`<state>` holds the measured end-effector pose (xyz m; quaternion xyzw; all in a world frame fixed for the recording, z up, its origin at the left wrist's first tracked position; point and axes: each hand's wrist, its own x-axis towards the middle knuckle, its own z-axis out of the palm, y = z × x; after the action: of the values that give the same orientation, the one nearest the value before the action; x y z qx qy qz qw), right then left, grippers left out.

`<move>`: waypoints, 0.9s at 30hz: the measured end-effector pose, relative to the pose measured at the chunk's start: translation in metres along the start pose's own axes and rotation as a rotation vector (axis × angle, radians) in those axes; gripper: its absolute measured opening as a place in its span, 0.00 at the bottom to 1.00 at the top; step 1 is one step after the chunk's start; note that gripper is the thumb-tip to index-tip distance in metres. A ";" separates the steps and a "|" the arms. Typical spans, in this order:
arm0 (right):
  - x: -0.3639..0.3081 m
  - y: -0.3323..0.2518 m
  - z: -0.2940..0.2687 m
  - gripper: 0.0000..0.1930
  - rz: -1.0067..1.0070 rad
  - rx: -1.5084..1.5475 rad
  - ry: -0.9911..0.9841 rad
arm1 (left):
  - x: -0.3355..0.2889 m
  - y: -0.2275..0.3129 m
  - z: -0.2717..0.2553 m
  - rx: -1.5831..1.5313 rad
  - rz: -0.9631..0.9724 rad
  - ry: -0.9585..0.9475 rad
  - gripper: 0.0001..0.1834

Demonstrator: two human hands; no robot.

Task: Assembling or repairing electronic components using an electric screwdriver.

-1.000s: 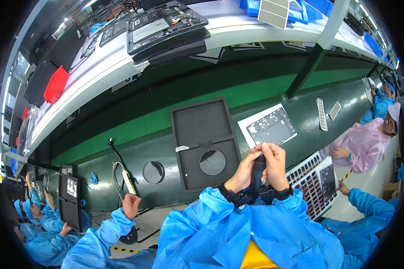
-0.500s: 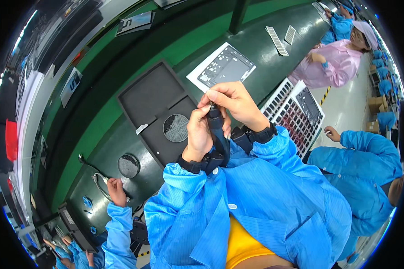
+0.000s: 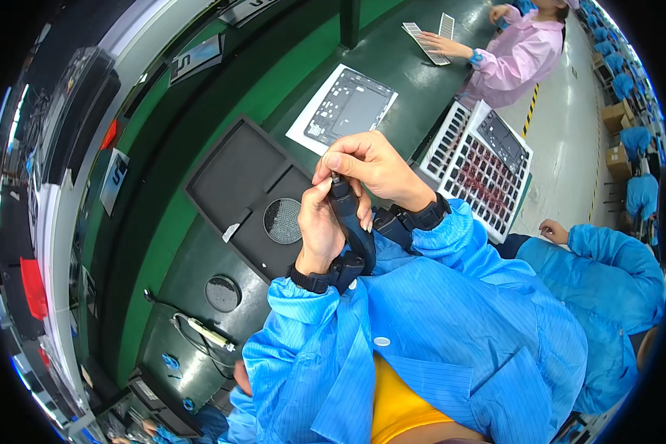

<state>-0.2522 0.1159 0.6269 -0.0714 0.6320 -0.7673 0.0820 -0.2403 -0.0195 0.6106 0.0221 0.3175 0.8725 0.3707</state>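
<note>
My left hand (image 3: 320, 226) is wrapped around a black, round-bodied tool (image 3: 345, 201) with a narrow metal tip; its exact kind is hard to make out. The tool stands tip-up in front of my chest, its lower end running down between my wrists. Above it, my right hand (image 3: 381, 169) is closed, thumb and fingers pinched at the metal tip. Whether a small part sits in that pinch is hidden by the fingertips. Beyond my hands lies a black tray (image 3: 233, 166) holding a round dish (image 3: 281, 220) of small dark pieces.
A white sheet with a dark panel (image 3: 351, 103) lies on the green table. White gridded trays (image 3: 488, 174) stand at right. A second round dish (image 3: 223, 293) and a pale corded tool (image 3: 209, 334) lie at left. Co-workers sit on both sides, one in pink (image 3: 522, 55).
My view has shifted slightly; both hands keep their hold on the black tool. The co-worker's hand at left has left the pale corded tool. The person in pink now reaches to the pale strips.
</note>
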 end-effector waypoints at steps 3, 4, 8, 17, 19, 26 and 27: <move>-0.004 -0.001 -0.009 0.14 -0.028 -0.034 0.015 | 0.007 -0.003 0.004 0.022 -0.029 -0.011 0.23; -0.007 -0.003 -0.011 0.14 -0.034 -0.032 0.034 | 0.009 -0.005 0.006 0.027 -0.035 -0.023 0.23; -0.021 -0.022 -0.012 0.12 -0.005 -0.005 0.137 | 0.016 -0.011 0.011 0.040 -0.081 -0.073 0.23; -0.040 -0.019 -0.023 0.10 -0.218 -0.094 0.398 | 0.029 -0.019 0.037 -0.090 -0.180 -0.109 0.23; -0.048 -0.027 -0.023 0.11 -0.119 -0.075 0.447 | 0.032 -0.022 0.040 -0.033 -0.223 -0.131 0.23; -0.064 -0.020 -0.045 0.13 -0.113 0.016 0.500 | 0.039 -0.045 0.030 0.012 -0.384 -0.274 0.24; -0.067 -0.018 -0.050 0.14 -0.109 0.028 0.511 | 0.037 -0.047 0.032 0.041 -0.395 -0.288 0.24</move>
<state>-0.1985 0.1813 0.6349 0.0918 0.6166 -0.7726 -0.1206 -0.2282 0.0470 0.6021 0.0914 0.2772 0.7642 0.5752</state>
